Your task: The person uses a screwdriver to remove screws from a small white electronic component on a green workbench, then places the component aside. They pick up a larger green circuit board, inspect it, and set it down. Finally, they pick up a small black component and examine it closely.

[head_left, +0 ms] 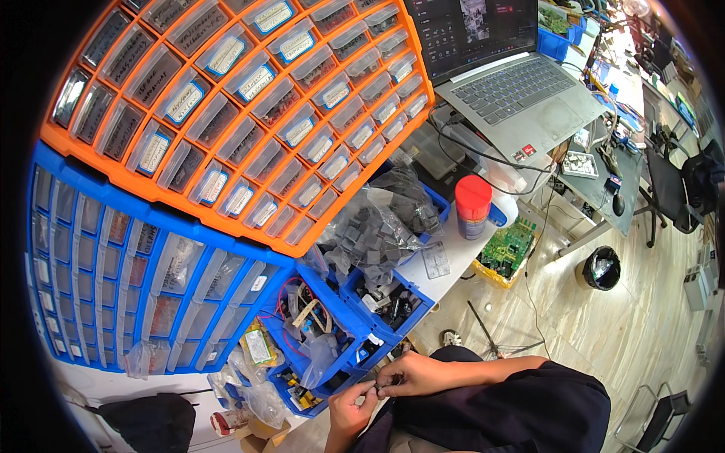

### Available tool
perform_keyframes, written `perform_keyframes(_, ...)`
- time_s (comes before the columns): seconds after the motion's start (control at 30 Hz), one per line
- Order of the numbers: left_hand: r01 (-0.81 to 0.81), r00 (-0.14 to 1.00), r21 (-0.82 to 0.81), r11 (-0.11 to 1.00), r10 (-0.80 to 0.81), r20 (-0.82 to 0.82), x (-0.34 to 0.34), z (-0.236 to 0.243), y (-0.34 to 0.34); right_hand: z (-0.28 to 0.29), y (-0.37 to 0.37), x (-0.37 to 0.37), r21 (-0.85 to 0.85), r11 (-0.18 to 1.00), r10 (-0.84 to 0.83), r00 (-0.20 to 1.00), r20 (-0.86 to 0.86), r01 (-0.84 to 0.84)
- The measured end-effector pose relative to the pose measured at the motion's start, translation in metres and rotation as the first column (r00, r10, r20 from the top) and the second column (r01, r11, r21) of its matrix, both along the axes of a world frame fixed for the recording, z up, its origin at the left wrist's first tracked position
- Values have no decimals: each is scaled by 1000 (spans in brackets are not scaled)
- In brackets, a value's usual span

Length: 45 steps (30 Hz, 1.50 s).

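My left hand [352, 410] and my right hand [413, 375] meet above my lap, fingertips close together. Pinched between both is a small dark part [380, 388], mostly covered by the fingers, so its kind cannot be made out. Just beyond the hands stand blue open bins. One bin [404, 326] holds black pieces, and another [343, 356] has loose wires and a clear bag. Closest to my left hand is a low blue bin [311, 412] with yellow and black parts.
An orange drawer cabinet [298, 248] and a blue one [219, 245] with clear labelled drawers fill the left. Behind the bins are bagged grey parts [370, 234], a red-lidded container [473, 200] and a laptop [521, 98]. A green circuit board [507, 248] and a waste bin [599, 268] are rightward.
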<state>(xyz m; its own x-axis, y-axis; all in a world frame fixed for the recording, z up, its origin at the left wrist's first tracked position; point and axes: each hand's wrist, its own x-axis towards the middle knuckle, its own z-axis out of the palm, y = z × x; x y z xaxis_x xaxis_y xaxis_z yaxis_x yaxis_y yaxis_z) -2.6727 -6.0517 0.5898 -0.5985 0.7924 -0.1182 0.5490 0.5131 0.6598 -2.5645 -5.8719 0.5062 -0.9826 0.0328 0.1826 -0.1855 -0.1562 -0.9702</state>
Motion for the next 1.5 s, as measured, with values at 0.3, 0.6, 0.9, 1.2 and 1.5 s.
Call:
perform_keyframes(0.3,-99,993,43,994,96,69,1,-6,-3,-3,-7,-2,103,992,-72,997,-17,73)
perform_keyframes(0.6,-67,990,68,995,58,128,-3,-11,-15,1,-15,0,156,979,-132,991,-25,134)
perform_keyframes(0.9,-47,997,55,997,44,65,-1,-6,-14,-3,-23,-1,206,960,-172,981,-88,187)
perform_keyframes(1.2,-128,992,67,989,127,21,2,-11,-19,-3,-28,-1,225,963,-142,988,-60,152)
perform_keyframes(1.5,-134,991,68,989,133,15,-2,-9,-19,1,-25,-5,171,970,-166,984,-62,174)
